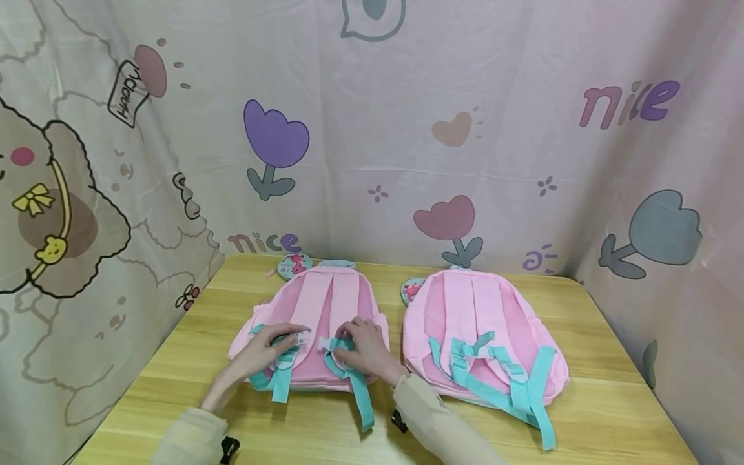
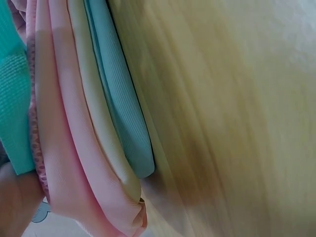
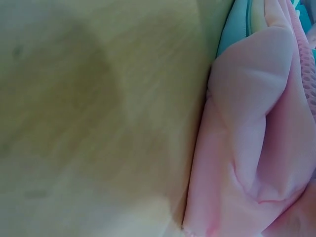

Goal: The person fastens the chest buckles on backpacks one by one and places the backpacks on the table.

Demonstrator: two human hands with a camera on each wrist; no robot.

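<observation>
A pink backpack lies on the table with its shoulder straps facing up. Across its lower back, my left hand pinches a pale plastic buckle half on a teal strap. Facing it, the other pale buckle half points left from a teal strap that my right hand grips. A small gap separates the two halves. In the left wrist view, part of the left hand touches the backpack's side. The right wrist view shows mostly a pink side pocket.
A second pink backpack lies just to the right, its teal straps trailing toward the table's front. Round picture tags sit by both bags' tops. The wooden table meets a printed curtain behind.
</observation>
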